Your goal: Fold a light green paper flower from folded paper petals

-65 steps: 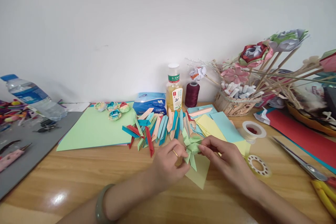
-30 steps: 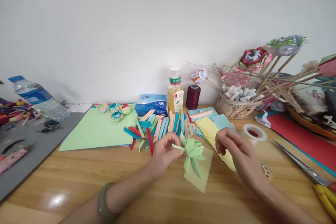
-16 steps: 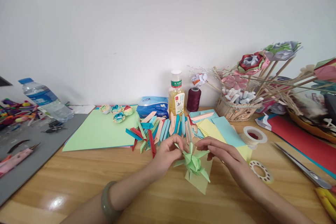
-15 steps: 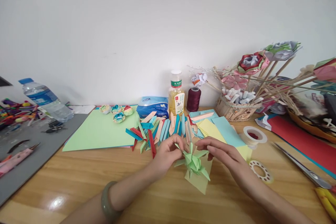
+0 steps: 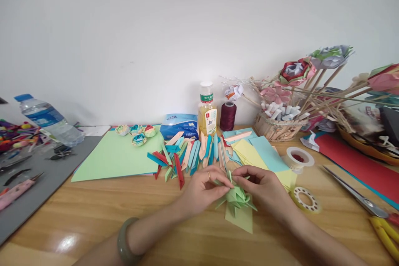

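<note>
A light green folded paper flower (image 5: pixel 237 198) with pointed petals is held low over the table, above a pale yellow-green paper sheet (image 5: pixel 245 221). My left hand (image 5: pixel 207 189), with a ring on one finger, pinches the flower's upper left side. On the other side my right hand (image 5: pixel 262 185) closes its thumb and fingers on a petal near the top. Both sets of fingertips nearly meet around one upright petal (image 5: pixel 230 176). The fingers cover part of the flower's back. Just behind the hands lie several folded paper strips (image 5: pixel 195 153) in red, blue, green and peach.
Green sheets (image 5: pixel 115 156) bear several small paper rosettes (image 5: pixel 139 139). A tea bottle (image 5: pixel 207 112), purple thread spool (image 5: pixel 228 116) and tissue pack (image 5: pixel 180 124) stand behind. At right are tape rolls (image 5: pixel 299 158), scissors (image 5: pixel 355 193), yellow-handled pliers (image 5: pixel 384 235) and a flower basket (image 5: pixel 277 129).
The flower has tipped and shifted slightly right. My right hand has gone from loosely spread fingers to a pinch at its top, and my left hand has moved right towards it.
</note>
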`<state>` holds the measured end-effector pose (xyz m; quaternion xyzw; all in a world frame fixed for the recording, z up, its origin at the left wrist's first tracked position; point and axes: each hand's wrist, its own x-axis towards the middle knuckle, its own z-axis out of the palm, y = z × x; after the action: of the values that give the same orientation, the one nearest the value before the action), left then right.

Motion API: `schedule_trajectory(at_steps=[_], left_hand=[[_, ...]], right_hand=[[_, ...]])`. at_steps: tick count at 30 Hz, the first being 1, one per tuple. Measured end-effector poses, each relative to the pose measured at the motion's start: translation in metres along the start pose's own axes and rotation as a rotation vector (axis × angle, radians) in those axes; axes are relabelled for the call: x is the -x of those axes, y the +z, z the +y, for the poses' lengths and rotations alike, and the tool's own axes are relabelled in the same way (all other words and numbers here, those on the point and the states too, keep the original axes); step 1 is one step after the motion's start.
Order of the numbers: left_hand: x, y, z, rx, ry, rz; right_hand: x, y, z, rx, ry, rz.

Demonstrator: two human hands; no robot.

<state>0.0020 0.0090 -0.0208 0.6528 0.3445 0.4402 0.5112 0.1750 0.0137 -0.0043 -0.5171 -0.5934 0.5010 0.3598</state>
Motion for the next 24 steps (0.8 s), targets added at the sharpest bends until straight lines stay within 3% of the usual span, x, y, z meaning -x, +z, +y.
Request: schedule_trajectory(at_steps=[6,11,14,18,21,24], left_hand=[[0.001,-0.002,0.005,-0.087,-0.024,-0.005],[0.006,-0.004,0.009,-0.301,0.142,0.048],[0.005,-0.003,0.005,-0.354,0.136,0.13],[0.002,-0.004,-0.006,-0.18,0.002,0.215],[0.001,-0.004,-0.008,-0.047,-0.012,0.116],[0.004,-0.004,-0.004,-0.08,0.033,0.038]], right_hand=[[-0.002,0.001,0.006,-0.363,0.184,-0.035],[0.004,0.001,-0.002,-0.666,0.184,-0.064],[0.007,0.0,-0.007,-0.758,0.163,-0.113],[0.006,0.0,-0.005,-0.668,0.112,-0.073],[0.003,0.001,-0.002,-0.468,0.051,-0.016],[0.002,0.002,0.0,-0.33,-0.037,0.02]])
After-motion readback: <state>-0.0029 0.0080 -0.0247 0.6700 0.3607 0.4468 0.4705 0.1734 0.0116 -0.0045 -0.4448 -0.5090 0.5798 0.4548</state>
